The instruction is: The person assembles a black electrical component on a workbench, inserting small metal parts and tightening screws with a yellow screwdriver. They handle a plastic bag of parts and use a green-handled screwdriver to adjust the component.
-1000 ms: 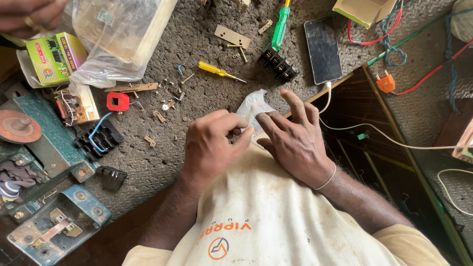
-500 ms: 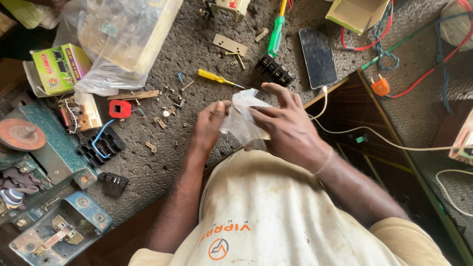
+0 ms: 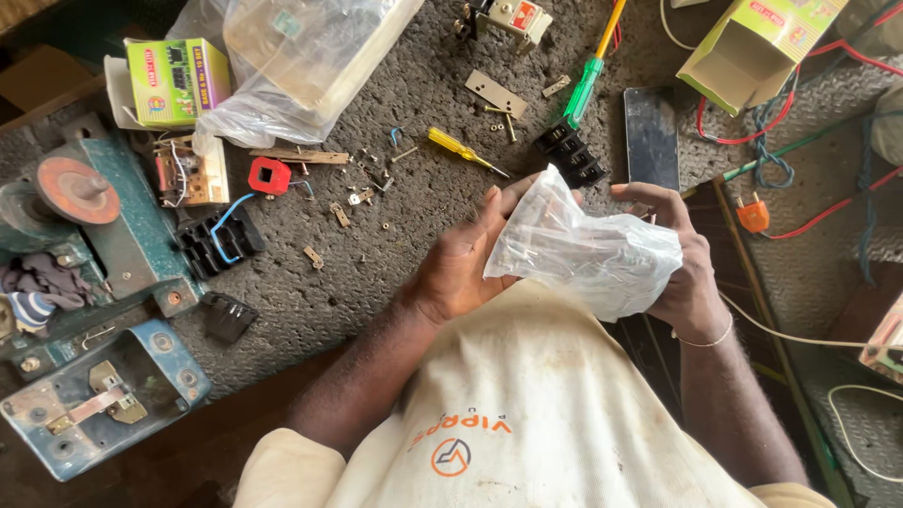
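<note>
Plastic bag held up between both hands

The left hand (image 3: 461,268) cups one side of a crumpled clear plastic bag (image 3: 588,249), fingers curled against it. The right hand (image 3: 682,254) wraps the other side, wrist bent. The bag sits above the counter (image 3: 395,226), near a yellow screwdriver (image 3: 461,149) and a phone (image 3: 651,137)

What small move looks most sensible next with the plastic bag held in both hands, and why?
Probably part the bag's mouth with the left hand while the right hand steadies it. The clear plastic bag sits bunched between both hands above the lap, its contents only dimly visible through the film, so nothing can be taken out yet.
</note>
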